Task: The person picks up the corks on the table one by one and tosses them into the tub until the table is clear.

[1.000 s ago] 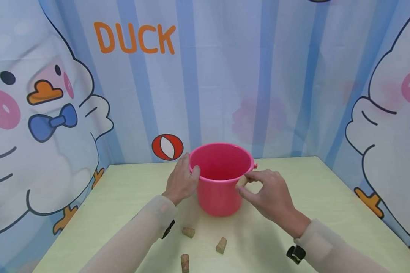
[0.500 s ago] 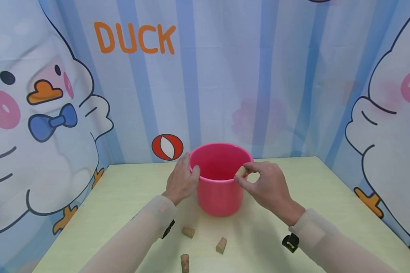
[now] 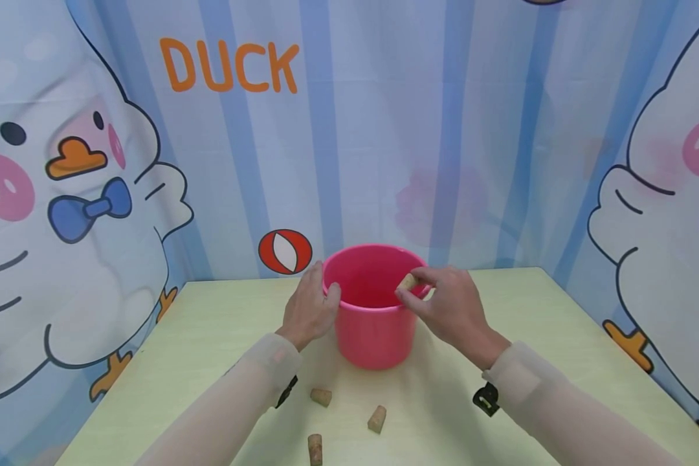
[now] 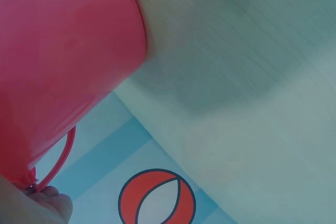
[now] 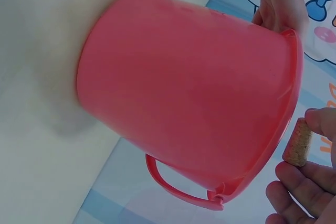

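Note:
A pink bucket (image 3: 375,336) stands upright on the table. My left hand (image 3: 311,307) grips its left rim, the thumb over the near edge; in the left wrist view the fingers (image 4: 58,203) show beside the handle joint. My right hand (image 3: 451,307) pinches a cork stopper (image 3: 408,283) between thumb and fingers, just over the right side of the bucket's rim. In the right wrist view the tapered cork (image 5: 298,143) sits close outside the rim line. The bucket's handle (image 5: 181,187) hangs down on its far side.
Three more corks lie on the pale table (image 3: 221,362) in front of the bucket: one cork (image 3: 321,397) on the left, another cork (image 3: 377,419) to the right, and a cork (image 3: 315,449) nearest me. A printed curtain (image 3: 373,129) closes off the back.
My right hand has carried the cork up and left, from beside the bucket's outer right side to over its rim. The left hand and the loose corks have stayed put.

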The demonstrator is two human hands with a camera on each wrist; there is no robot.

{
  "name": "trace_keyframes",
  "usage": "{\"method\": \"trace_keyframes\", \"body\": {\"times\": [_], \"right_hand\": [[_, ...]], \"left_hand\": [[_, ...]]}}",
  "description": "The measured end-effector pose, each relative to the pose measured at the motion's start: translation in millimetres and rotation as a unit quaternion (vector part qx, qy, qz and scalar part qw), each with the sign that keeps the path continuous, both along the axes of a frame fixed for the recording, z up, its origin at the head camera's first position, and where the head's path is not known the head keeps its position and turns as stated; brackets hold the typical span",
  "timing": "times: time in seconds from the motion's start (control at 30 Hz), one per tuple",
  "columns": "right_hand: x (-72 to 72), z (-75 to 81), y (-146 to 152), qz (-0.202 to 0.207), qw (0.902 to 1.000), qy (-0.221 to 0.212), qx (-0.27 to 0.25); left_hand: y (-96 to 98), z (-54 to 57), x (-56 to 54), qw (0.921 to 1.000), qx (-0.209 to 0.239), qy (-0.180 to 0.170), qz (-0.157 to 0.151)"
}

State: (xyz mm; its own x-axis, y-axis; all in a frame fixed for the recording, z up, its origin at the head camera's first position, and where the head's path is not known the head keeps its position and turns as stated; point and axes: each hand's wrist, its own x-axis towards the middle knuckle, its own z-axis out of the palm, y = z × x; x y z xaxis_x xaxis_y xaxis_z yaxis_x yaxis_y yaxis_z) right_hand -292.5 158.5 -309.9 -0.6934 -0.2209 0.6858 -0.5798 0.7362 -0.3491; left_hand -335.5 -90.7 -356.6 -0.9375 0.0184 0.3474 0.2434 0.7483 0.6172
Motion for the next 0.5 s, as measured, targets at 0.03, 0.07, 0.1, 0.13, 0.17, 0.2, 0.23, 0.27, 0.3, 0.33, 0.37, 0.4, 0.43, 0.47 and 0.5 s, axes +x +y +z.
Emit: {"method": "trace_keyframes", "body": {"times": [0.03, 0.07, 0.1, 0.13, 0.17, 0.2, 0.23, 0.27, 0.3, 0.33, 0.37, 0.4, 0.43, 0.47, 0.5], "right_hand": [[-0.7, 0.5, -0.6, -0.001, 1.0, -0.003, 0.001], [-1.4, 0.9, -1.2, -0.002, 1.0, -0.007, 0.001], [-2.4, 1.3, -1.9, -0.003, 0.9999, -0.01, 0.001], [-3.0, 1.8, -2.5, -0.005, 0.9999, -0.014, 0.0], [-3.8, 2.0, -3.0, -0.005, 0.9999, -0.016, 0.0], [-4.5, 2.2, -3.5, -0.006, 0.9998, -0.019, 0.001], [-5.2, 2.4, -3.9, -0.006, 0.9997, -0.022, 0.001], [-5.9, 2.5, -4.2, -0.006, 0.9997, -0.025, 0.001], [-6.8, 2.5, -4.6, -0.007, 0.9996, -0.027, 0.002], [-7.4, 2.6, -5.1, -0.008, 0.9995, -0.03, 0.003], [-8.3, 2.6, -5.4, -0.01, 0.9994, -0.032, 0.006], [-9.0, 2.7, -5.8, -0.011, 0.9993, -0.035, 0.007], [-9.7, 2.7, -6.3, -0.012, 0.9992, -0.038, 0.007], [-10.5, 2.7, -6.8, -0.013, 0.999, -0.042, 0.008], [-11.3, 2.7, -7.3, -0.013, 0.9988, -0.046, 0.009]], "left_hand": [[0.2, 0.0, -0.1, 1.0, 0.0, -0.001, 0.0], [0.3, 0.0, -0.3, 1.0, 0.002, -0.003, 0.001], [0.4, 0.0, -0.4, 1.0, 0.003, -0.003, 0.001], [0.4, 0.0, -0.5, 1.0, 0.003, -0.002, 0.0], [0.4, -0.1, -0.6, 1.0, 0.003, -0.002, 0.0], [0.4, -0.2, -0.7, 1.0, 0.002, -0.001, 0.0], [0.4, -0.4, -0.8, 1.0, 0.002, -0.001, -0.001], [0.3, -0.5, -1.1, 1.0, 0.001, -0.001, -0.001], [0.3, -0.6, -1.2, 1.0, 0.0, -0.002, -0.001], [0.2, -0.7, -1.3, 1.0, 0.0, -0.002, -0.001], [0.2, -0.8, -1.3, 1.0, 0.001, -0.003, -0.001], [0.3, -0.7, -1.2, 1.0, 0.002, -0.003, -0.001], [0.3, -0.6, -1.1, 1.0, 0.003, -0.004, 0.0], [0.2, -0.4, -1.0, 1.0, 0.004, -0.004, 0.0], [0.2, -0.2, -0.8, 1.0, 0.004, -0.004, 0.001]]}}
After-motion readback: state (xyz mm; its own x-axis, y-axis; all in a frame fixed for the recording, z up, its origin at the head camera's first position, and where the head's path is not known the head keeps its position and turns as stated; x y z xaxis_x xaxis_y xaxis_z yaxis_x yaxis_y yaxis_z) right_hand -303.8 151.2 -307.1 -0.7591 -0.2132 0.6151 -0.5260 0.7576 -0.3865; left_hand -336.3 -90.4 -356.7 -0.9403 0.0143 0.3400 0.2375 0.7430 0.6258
